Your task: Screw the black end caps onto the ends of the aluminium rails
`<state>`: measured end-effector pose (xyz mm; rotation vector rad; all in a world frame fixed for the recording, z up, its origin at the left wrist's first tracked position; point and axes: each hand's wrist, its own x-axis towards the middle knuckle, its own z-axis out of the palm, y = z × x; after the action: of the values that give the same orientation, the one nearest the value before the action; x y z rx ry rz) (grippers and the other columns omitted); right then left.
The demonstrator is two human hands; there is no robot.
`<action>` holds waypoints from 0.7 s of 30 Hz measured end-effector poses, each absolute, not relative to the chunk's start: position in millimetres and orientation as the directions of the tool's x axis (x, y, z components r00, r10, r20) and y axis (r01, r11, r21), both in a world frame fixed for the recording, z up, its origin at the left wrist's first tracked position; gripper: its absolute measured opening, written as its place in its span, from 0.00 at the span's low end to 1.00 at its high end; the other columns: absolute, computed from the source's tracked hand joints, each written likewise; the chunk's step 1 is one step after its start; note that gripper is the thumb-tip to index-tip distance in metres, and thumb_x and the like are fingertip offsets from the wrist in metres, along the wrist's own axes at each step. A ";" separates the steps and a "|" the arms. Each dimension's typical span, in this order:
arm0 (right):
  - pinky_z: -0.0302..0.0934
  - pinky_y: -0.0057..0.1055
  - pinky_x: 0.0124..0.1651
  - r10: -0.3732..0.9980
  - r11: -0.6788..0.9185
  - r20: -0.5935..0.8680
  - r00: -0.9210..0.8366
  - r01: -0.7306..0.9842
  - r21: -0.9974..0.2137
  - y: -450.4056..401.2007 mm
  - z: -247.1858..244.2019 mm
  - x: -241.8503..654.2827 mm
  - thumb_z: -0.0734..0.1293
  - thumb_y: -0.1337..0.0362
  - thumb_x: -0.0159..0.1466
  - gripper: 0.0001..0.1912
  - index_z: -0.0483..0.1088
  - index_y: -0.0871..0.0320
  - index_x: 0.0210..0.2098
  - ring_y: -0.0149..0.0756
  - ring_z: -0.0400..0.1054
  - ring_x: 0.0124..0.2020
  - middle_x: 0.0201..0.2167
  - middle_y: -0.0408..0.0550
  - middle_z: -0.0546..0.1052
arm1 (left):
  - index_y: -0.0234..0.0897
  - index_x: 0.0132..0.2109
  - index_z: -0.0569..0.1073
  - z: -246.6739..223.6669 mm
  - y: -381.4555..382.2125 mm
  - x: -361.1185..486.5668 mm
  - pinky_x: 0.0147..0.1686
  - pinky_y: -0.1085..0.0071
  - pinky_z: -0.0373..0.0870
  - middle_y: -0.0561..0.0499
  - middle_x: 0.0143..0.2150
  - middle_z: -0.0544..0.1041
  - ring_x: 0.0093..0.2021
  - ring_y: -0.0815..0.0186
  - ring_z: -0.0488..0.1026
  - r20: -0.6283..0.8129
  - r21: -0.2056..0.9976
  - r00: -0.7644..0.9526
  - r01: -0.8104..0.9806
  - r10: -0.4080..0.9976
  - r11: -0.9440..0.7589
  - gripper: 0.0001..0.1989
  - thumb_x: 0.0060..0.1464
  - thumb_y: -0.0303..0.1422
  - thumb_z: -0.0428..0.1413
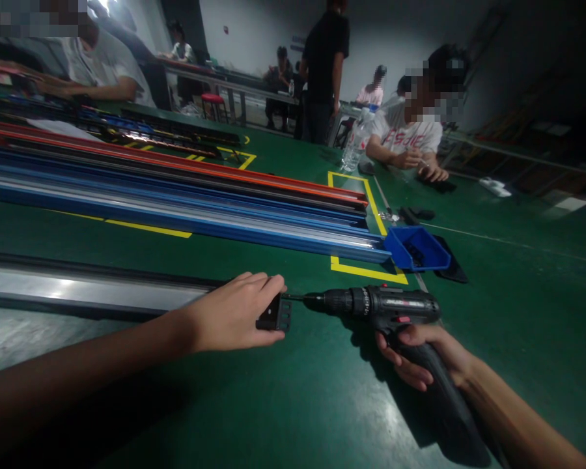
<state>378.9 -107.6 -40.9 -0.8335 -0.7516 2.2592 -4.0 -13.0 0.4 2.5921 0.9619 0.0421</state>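
Note:
My left hand (241, 312) is wrapped over the right end of a long black-edged metal rail (92, 290), where a black end cap (278, 314) shows past the fingers. In my right hand (420, 358) is a black cordless drill (405, 306), held by its handle and lying level, pointing left. The drill's thin bit reaches the end cap beside my left fingers; the exact contact at its tip is partly hidden. Behind the drill stands a blue plastic bin (417, 251) with small dark parts inside.
Long blue rails (224, 218) and orange rails (215, 170) lie across the green table (293, 404), within yellow tape marks. A water bottle (355, 140) stands farther back. A co-worker (410, 130) sits across the table, handling something small; several other people are in the background.

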 end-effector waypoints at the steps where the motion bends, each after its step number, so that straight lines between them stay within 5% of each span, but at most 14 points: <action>1: 0.69 0.24 0.24 0.698 -0.654 -0.362 -0.618 -0.342 -0.675 -107.7 -41.0 379.1 0.65 0.64 0.66 0.16 0.78 0.69 0.46 0.22 0.63 0.16 0.31 0.50 0.77 | 0.38 0.55 0.66 0.6 -12.8 -4.0 0.53 0.57 0.68 0.43 0.52 0.75 0.52 0.51 0.73 -0.104 0.357 0.766 0.624 0.635 -0.695 0.25 0.58 0.47 0.61; 21: 0.69 0.24 0.24 0.687 -0.678 -0.387 -0.615 -0.352 -0.645 -111.3 -40.9 380.3 0.67 0.64 0.64 0.13 0.78 0.68 0.42 0.22 0.63 0.16 0.28 0.47 0.77 | 0.38 0.54 0.66 -4.8 -12.5 -5.6 0.53 0.57 0.68 0.42 0.51 0.75 0.51 0.52 0.73 -0.080 0.352 0.769 0.618 0.635 -0.703 0.26 0.58 0.48 0.61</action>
<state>380.3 -111.3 -40.9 -0.8430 -0.6984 2.2773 -5.6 -12.5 -4.8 2.6043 0.9580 0.0659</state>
